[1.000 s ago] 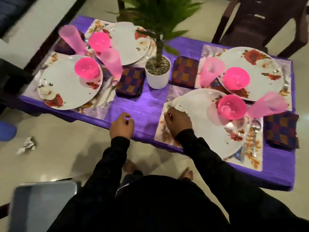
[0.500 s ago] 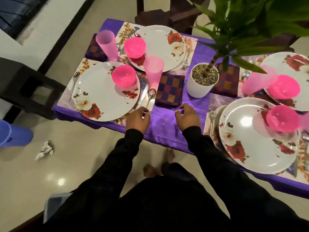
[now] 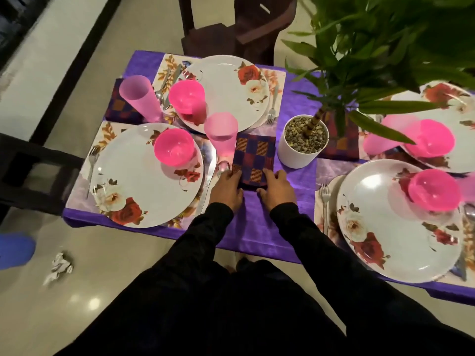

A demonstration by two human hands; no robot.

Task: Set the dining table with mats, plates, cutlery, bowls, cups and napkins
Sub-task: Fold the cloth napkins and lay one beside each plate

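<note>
Fork (image 3: 90,163): far out to the left of the left hand, beside the near plate, where a diner would reach for it.
Near plate (image 3: 146,176): just left of the left hand, on its floral mat (image 3: 77,194); a pink bowl (image 3: 174,145) sits on its far right part.
Pink cup (image 3: 222,132): just beyond the left hand, upright at the plate's far right corner, handy for drinking.
Left hand (image 3: 227,187): fingers fairly straight, tips on the napkin's near left corner; it seems to press and steady rather than grip.
Checked napkin (image 3: 253,161): folded square, flat on the purple cloth (image 3: 257,235), its near edge under both hands, likely being squared up beside this setting.
Right hand (image 3: 279,190): mirrors the other, fingers loosely extended onto the napkin's near right corner; thumb free of the cloth, nothing pinched that I can see.
Potted plant (image 3: 303,142): just beyond and right of the right hand, a centrepiece, close to the napkin.
Right-hand plate (image 3: 401,224): well to the right of the right hand, already laid with bowl and fork.
</note>
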